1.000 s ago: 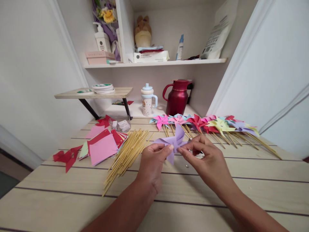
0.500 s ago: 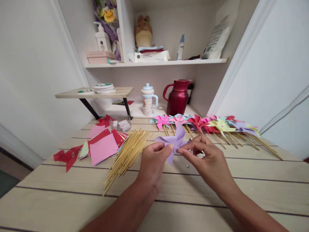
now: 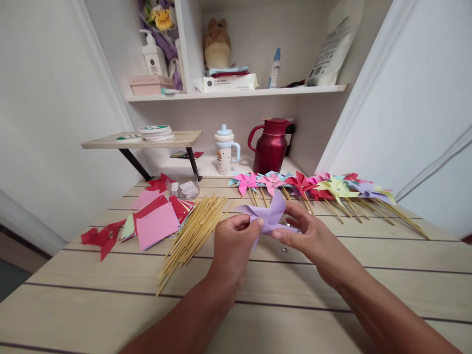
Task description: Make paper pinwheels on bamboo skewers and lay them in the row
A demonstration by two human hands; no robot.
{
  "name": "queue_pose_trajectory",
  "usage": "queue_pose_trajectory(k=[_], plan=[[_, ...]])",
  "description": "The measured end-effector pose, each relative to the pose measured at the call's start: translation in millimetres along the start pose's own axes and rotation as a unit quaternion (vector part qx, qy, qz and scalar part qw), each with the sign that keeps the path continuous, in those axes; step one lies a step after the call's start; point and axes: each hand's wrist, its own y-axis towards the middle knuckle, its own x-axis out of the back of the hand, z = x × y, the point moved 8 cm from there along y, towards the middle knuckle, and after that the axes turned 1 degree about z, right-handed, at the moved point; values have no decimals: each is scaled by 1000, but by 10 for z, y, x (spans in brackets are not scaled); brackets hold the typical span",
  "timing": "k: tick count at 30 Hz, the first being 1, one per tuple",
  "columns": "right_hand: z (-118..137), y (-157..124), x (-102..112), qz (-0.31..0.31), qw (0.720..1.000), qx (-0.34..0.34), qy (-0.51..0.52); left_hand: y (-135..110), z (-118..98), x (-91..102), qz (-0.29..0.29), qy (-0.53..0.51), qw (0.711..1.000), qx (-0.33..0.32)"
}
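A lilac paper pinwheel [image 3: 271, 215], its blades folded in, is held up above the tabletop with no stick visible on it. My left hand [image 3: 236, 246] pinches its middle between thumb and fingers. On the other side, my right hand [image 3: 308, 231] has a right-hand blade between its thumb and curled fingers. A small shiny piece [image 3: 284, 250] lies on the table just below the right hand. To the left of my hands, a bundle of thin wooden sticks [image 3: 193, 236] is spread out.
Stacked coloured paper squares [image 3: 158, 227] lie left of the sticks, beside a red paper piece [image 3: 105, 237]. Stick-mounted pinwheels [image 3: 302, 184] line the table's back right. Behind stand a cup [image 3: 224, 152], a red jug [image 3: 272, 147] and a small raised shelf [image 3: 180, 140].
The pinwheel has tilted to lie flatter. My right hand has shifted from a pinch near its centre to its right-hand blade, fingers farther apart. My left hand keeps its hold.
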Motion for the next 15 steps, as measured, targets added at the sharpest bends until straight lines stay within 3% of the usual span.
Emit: queue_pose_trajectory(k=[7,15], plan=[[151,-45,-115,-4,996,51,-77,-34,-16,-23,6,-10,1000,3],[137,-41,-91,-10,999,13,-32,-47,-14,-27,-1,5,1000,2]])
